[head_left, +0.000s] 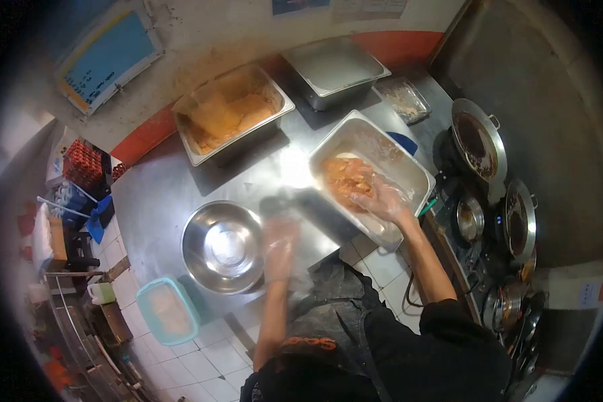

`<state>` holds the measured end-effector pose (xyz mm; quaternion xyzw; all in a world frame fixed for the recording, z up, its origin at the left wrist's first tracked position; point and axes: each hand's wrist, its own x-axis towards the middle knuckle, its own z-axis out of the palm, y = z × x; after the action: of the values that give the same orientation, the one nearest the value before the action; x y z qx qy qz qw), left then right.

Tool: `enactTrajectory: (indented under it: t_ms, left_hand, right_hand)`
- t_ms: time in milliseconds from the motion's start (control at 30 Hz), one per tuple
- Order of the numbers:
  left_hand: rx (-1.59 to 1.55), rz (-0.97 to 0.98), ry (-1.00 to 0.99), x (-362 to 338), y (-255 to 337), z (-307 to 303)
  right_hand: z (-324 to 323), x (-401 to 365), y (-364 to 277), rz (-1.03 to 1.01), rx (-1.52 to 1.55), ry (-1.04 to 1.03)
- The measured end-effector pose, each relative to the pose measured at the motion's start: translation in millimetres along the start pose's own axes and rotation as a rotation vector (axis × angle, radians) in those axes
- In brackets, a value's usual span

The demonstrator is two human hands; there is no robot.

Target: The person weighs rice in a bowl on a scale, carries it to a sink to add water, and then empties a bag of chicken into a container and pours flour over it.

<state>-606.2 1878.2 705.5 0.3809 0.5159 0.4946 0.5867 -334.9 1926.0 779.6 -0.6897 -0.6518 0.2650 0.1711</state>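
Observation:
My right hand (384, 201), in a clear plastic glove, reaches into a deep rectangular steel pan (403, 166). Its fingers are spread and touch a heap of raw, orange-tinted meat pieces (346, 175), which look like marinated chicken. White flour lies around the meat and dusts the pan's walls. My left hand (281, 242), also gloved, is smeared by motion above the table, just right of a round steel mixing bowl (222, 246). Its fingers cannot be made out. The bowl's shiny inside is visible.
On the steel table (157, 194) stand a pan of orange-brown coating (248, 107) and a lidded steel pan (335, 63). A clear box (403, 99) is at the back right. Woks of dark liquid (476, 144) line the right. A teal-rimmed tub (167, 311) sits front left.

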Motion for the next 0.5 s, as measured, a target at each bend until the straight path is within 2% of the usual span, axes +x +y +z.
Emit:
enactTrajectory:
  t_ms: [67, 133, 167, 200, 233, 267, 300, 333, 367, 433, 467, 500]
  left_hand:
    - [0.142, 0.023, -0.019, 21.4, -19.3, 26.5]
    - [0.141, 0.079, 0.048, 46.9, -12.8, 58.1]
    - [0.144, 0.129, 0.099, 57.3, -11.2, 69.8]
    - [0.290, 0.215, 0.193, 71.3, -20.1, 76.2]
    - [0.303, 0.202, 0.200, 82.2, -12.8, 82.7]
    - [0.446, 0.235, 0.248, 92.3, 0.4, 89.6]
    - [0.588, 0.272, 0.288, 98.9, 7.5, 95.3]
    - [0.663, 0.389, 0.345, 106.4, 4.7, 100.7]
    - [0.664, 0.388, 0.346, 110.8, 6.8, 101.7]
    - [0.737, 0.175, 0.126, 105.7, 10.3, 92.7]
    - [0.749, 0.309, 0.188, 98.4, 5.5, 91.9]
    - [0.751, 0.292, 0.232, 85.1, 7.8, 92.3]
  right_hand:
    - [3.9, 47.8, 35.6, -0.035, -0.037, -0.021]
    - [25.9, 100.4, 54.6, -0.020, -0.111, -0.207]
    - [29.7, 106.4, 49.6, -0.031, -0.104, -0.221]
    - [31.2, 105.5, 39.1, -0.108, -0.156, -0.174]
    - [29.5, 102.2, 27.5, -0.178, -0.204, -0.129]
    - [17.2, 97.7, 8.8, -0.173, -0.190, -0.145]
    - [-4.6, 93.2, -15.6, -0.056, -0.371, -0.463]
    - [-24.3, 94.6, -30.7, 0.060, -0.556, -0.771]
    - [-33.9, 96.0, -34.0, 0.059, -0.555, -0.773]
    - [-41.3, 86.9, -41.2, -0.196, -0.600, -0.879]
    - [-48.6, 75.3, -46.9, -0.272, -0.592, -0.815]
    - [-31.8, 77.4, -29.9, -0.311, -0.603, -0.839]
